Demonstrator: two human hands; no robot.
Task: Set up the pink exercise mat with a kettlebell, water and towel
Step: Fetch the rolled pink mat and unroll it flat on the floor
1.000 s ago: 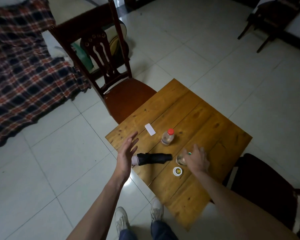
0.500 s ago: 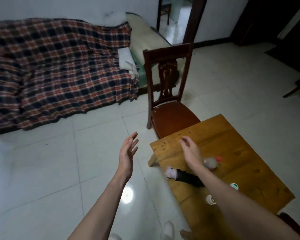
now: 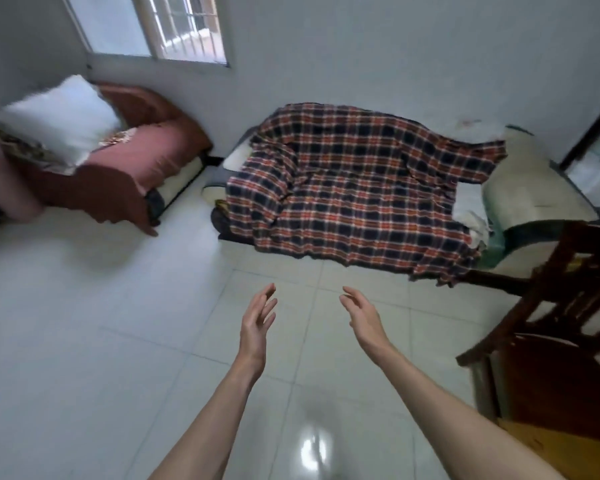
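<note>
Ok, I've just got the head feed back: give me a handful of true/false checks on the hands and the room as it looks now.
1. Both hands hold nothing. True: the left hand and the right hand hang over the tiled floor with relaxed fingers.
2. The right hand grips a bottle. False: no bottle shows in this view.
3. A plaid blanket covers the sofa against the far wall. True.
4. A pink mat is rolled out on the floor. False: none is visible; the tiles ahead of the hands are bare.
5. The wooden chair stands on the person's left. False: it is on the right.
</note>
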